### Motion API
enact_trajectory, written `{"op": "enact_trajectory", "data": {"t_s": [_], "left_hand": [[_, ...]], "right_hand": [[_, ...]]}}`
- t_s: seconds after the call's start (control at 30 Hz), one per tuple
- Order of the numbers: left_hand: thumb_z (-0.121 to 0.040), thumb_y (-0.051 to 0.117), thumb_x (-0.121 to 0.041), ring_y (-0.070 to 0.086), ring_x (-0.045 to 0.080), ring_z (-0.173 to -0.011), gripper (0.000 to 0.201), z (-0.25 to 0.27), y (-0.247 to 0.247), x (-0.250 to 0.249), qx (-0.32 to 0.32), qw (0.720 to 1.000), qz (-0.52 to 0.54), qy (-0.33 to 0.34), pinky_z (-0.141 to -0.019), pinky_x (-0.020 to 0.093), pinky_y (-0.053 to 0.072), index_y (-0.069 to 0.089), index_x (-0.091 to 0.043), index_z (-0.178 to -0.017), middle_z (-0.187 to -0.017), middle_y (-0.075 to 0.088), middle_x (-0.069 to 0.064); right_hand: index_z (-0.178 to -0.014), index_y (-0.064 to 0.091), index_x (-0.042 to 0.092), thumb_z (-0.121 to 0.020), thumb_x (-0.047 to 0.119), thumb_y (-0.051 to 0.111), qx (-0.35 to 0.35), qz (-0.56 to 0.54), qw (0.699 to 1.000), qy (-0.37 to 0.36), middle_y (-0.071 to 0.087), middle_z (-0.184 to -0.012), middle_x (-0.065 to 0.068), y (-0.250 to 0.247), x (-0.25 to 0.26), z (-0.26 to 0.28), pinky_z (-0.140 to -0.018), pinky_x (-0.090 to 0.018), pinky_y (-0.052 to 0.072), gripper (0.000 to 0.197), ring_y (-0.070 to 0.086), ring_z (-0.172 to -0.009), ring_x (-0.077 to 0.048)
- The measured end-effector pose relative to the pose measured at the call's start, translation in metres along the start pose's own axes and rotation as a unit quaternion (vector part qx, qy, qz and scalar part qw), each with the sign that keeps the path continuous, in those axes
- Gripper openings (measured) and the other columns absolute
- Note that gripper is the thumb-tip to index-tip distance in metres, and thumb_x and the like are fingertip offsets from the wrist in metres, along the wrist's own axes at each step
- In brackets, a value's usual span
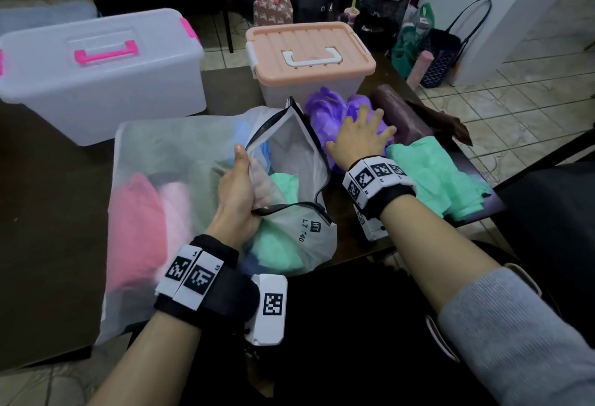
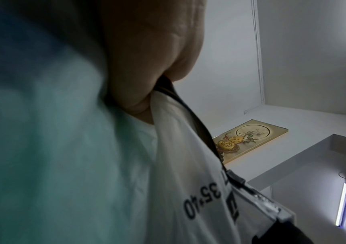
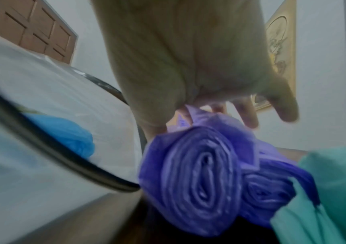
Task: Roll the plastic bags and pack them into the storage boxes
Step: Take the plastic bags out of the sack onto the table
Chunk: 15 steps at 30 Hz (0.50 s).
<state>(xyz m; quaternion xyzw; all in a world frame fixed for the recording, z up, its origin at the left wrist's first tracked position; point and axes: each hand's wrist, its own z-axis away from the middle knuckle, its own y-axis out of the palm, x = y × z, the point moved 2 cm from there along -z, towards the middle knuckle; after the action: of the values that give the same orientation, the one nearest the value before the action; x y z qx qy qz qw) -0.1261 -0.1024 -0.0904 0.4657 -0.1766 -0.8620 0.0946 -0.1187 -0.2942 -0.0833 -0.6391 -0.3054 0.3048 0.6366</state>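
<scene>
Purple bag rolls [image 1: 325, 109] lie on the surface before the peach-lidded box [image 1: 309, 51], directly under our right hand [image 1: 357, 138], fingers spread flat on them, roll axes running toward us, while our left hand [image 1: 236, 193] grips the zip pouch [image 1: 289, 148] rim.

Your table, from near side to far side

Nearest to you, a large zip pouch [image 1: 180, 161] lies on the table [image 1: 54, 186], and your left hand [image 1: 236, 195] holds the rim of its opening. Inside the pouch are loose bags [image 1: 138, 222], at its left part and at its near right part. Just right of the opening you have two rolled bags [image 1: 325, 109], side by side, with your right hand [image 1: 359, 137] spread on top of them. A flat bag [image 1: 431, 177] lies right of these rolls, near the table's right edge, and a dark roll [image 1: 402, 106] lies behind it. On the far side stand two storage boxes with lids on: one [image 1: 99, 74] far left, the other [image 1: 309, 61] directly behind the rolls. Several carry bags [image 1: 415, 35] stand on the floor behind the table, far right.
</scene>
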Motion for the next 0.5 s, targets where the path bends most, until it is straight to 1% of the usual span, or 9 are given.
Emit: {"op": "enact_trajectory", "data": {"t_s": [0.03, 0.07, 0.1, 0.13, 0.17, 0.2, 0.4, 0.47, 0.5], "left_hand": [[-0.095, 0.040, -0.050, 0.037, 0.001, -0.025, 0.076, -0.001, 0.000, 0.001, 0.002, 1.000, 0.001, 0.002, -0.029, 0.010, 0.028, 0.037, 0.022, -0.116, -0.040, 0.035, -0.008], [-0.096, 0.039, -0.049, 0.036, 0.002, -0.025, 0.070, -0.002, 0.000, 0.002, 0.008, 1.000, 0.004, 0.002, -0.029, 0.009, 0.028, 0.045, 0.020, -0.097, -0.037, 0.035, -0.008], [-0.096, 0.039, -0.049, 0.035, 0.002, -0.024, 0.059, -0.003, 0.001, 0.002, 0.016, 1.000, 0.010, 0.002, -0.029, 0.009, 0.027, 0.047, 0.006, -0.077, -0.034, 0.036, -0.009], [-0.096, 0.038, -0.049, 0.035, 0.003, -0.024, 0.050, -0.002, 0.001, 0.002, 0.020, 1.000, 0.015, 0.004, -0.029, 0.009, 0.026, 0.040, -0.009, -0.066, -0.032, 0.036, -0.010], [-0.096, 0.038, -0.049, 0.035, 0.003, -0.024, 0.046, -0.002, 0.001, 0.001, 0.020, 1.000, 0.016, 0.005, -0.029, 0.009, 0.026, 0.036, -0.016, -0.064, -0.032, 0.036, -0.010], [-0.096, 0.039, -0.049, 0.036, 0.003, -0.024, 0.045, -0.001, 0.001, 0.000, 0.019, 1.000, 0.012, 0.007, -0.029, 0.008, 0.027, 0.035, -0.019, -0.064, -0.032, 0.037, -0.011], [-0.094, 0.043, -0.048, 0.043, 0.001, -0.028, 0.041, 0.001, 0.001, 0.000, 0.010, 1.000, -0.019, 0.001, -0.032, 0.008, 0.032, 0.045, -0.015, -0.071, -0.037, 0.044, -0.011], [-0.093, 0.045, -0.050, 0.051, 0.004, -0.036, 0.039, 0.002, 0.001, 0.000, 0.007, 0.999, -0.044, -0.007, -0.039, 0.014, 0.042, 0.055, -0.013, -0.083, -0.050, 0.053, -0.007], [-0.093, 0.045, -0.051, 0.057, 0.006, -0.046, 0.040, 0.003, 0.001, 0.000, 0.009, 0.998, -0.057, -0.013, -0.048, 0.019, 0.050, 0.058, -0.013, -0.091, -0.062, 0.059, -0.004]], "right_hand": [[-0.133, 0.043, 0.009, -0.090, 0.034, 0.054, 0.028, -0.011, 0.999, 0.019, 0.021, -0.149, -0.014, -0.001, -0.001, -0.002, -0.105, -0.060, 0.020, 0.052, 0.017, -0.137, -0.042], [-0.137, 0.038, 0.010, -0.092, 0.033, 0.051, 0.056, -0.028, 0.997, 0.038, 0.019, -0.150, -0.015, -0.002, -0.002, -0.004, -0.105, -0.061, 0.022, 0.052, 0.018, -0.136, -0.044], [-0.139, 0.034, 0.011, -0.094, 0.032, 0.050, 0.082, -0.046, 0.994, 0.052, 0.018, -0.150, -0.015, -0.003, -0.004, -0.007, -0.105, -0.061, 0.024, 0.053, 0.019, -0.135, -0.046], [-0.141, 0.030, 0.011, -0.094, 0.034, 0.051, 0.100, -0.059, 0.991, 0.059, 0.016, -0.150, -0.016, -0.004, -0.006, -0.009, -0.105, -0.060, 0.025, 0.056, 0.021, -0.135, -0.047], [-0.142, 0.028, 0.011, -0.094, 0.035, 0.052, 0.111, -0.068, 0.990, 0.062, 0.016, -0.150, -0.017, -0.004, -0.007, -0.011, -0.106, -0.058, 0.027, 0.060, 0.021, -0.135, -0.047], [-0.142, 0.027, 0.011, -0.093, 0.037, 0.053, 0.117, -0.073, 0.988, 0.063, 0.015, -0.150, -0.017, -0.005, -0.008, -0.012, -0.106, -0.057, 0.027, 0.062, 0.022, -0.135, -0.047], [-0.143, 0.026, 0.011, -0.092, 0.039, 0.053, 0.110, -0.087, 0.988, 0.057, 0.017, -0.150, -0.017, -0.006, -0.011, -0.011, -0.106, -0.054, 0.028, 0.064, 0.022, -0.135, -0.047], [-0.143, 0.026, 0.011, -0.091, 0.043, 0.054, 0.122, -0.101, 0.986, 0.054, 0.018, -0.150, -0.017, -0.010, -0.014, -0.009, -0.107, -0.054, 0.026, 0.067, 0.023, -0.134, -0.047], [-0.143, 0.027, 0.011, -0.090, 0.044, 0.054, 0.123, -0.109, 0.985, 0.056, 0.018, -0.149, -0.018, -0.012, -0.015, -0.006, -0.108, -0.054, 0.024, 0.068, 0.023, -0.134, -0.047]]}}
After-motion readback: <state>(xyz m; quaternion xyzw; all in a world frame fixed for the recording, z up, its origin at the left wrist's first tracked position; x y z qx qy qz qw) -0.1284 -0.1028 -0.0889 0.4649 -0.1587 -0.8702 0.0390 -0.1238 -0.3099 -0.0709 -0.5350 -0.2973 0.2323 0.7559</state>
